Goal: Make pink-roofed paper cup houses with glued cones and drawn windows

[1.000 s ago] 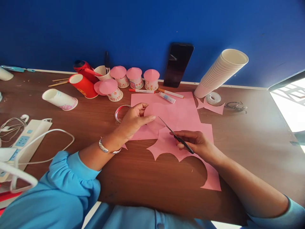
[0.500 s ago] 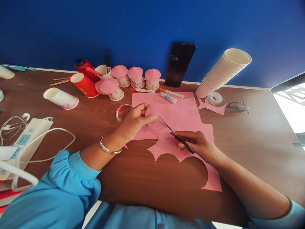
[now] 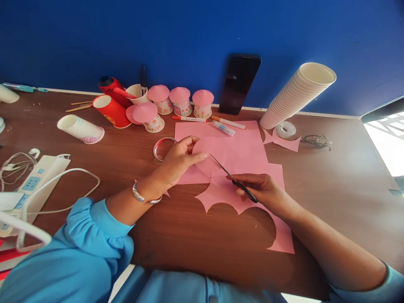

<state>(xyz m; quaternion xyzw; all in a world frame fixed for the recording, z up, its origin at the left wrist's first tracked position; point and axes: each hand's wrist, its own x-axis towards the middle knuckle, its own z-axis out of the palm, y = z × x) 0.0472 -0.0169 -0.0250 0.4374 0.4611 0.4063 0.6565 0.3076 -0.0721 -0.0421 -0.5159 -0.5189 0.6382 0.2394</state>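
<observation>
My left hand [image 3: 183,162] pinches the left edge of a round pink paper disc [image 3: 210,147] between thumb and fingers. In my right hand [image 3: 260,189] are black-handled scissors [image 3: 243,188], their blades pointing up and left with the tip at the disc. Whether the blades touch the paper is hard to tell. Under both hands lie pink sheets, a whole-looking one [image 3: 249,147] behind and one with curved cut-outs [image 3: 227,195] in front. A glue tube [image 3: 223,128] and an orange-and-white marker [image 3: 229,122] rest on the back sheet.
Small cups with pink cone tops [image 3: 203,103] stand by the blue wall, beside a leaning phone [image 3: 240,84]. A tall stack of paper cups [image 3: 296,97] leans at right. A red cup [image 3: 112,111], a tape roll [image 3: 160,149] and a power strip [image 3: 34,181] are left.
</observation>
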